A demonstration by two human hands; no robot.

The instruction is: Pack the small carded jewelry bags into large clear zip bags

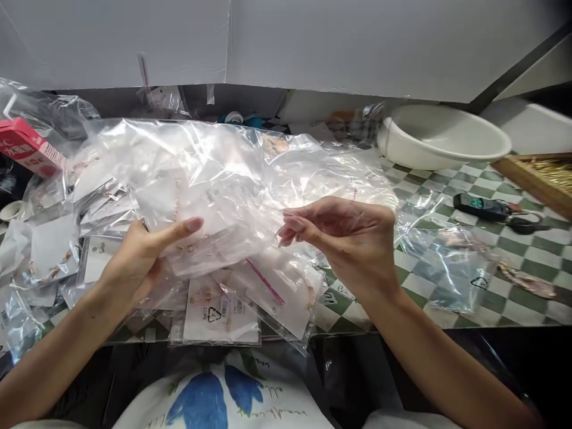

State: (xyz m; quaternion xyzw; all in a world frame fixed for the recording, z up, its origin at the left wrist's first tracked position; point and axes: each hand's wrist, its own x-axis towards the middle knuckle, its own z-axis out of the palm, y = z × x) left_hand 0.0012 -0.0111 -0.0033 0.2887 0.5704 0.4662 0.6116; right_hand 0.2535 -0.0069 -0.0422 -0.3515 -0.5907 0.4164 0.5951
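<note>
My left hand (pixel 138 259) grips a small stack of clear packets (pixel 210 238) holding white cards with small gold jewellery, thumb on top. My right hand (pixel 344 235) pinches the stack's right edge with its fingertips pressed together. Both hands hover over a heap of similar clear packets (pixel 232 310) spread on the table. A large crumpled clear plastic bag (pixel 214 161) lies just behind the hands.
A green and white checkered table (pixel 487 256) carries a white basin (pixel 442 140) at the back right, a black tool with scissors (pixel 496 211), a wooden tray with gold pieces (pixel 543 176) and a loose clear bag (pixel 456 268). A red box (pixel 27 149) sits far left.
</note>
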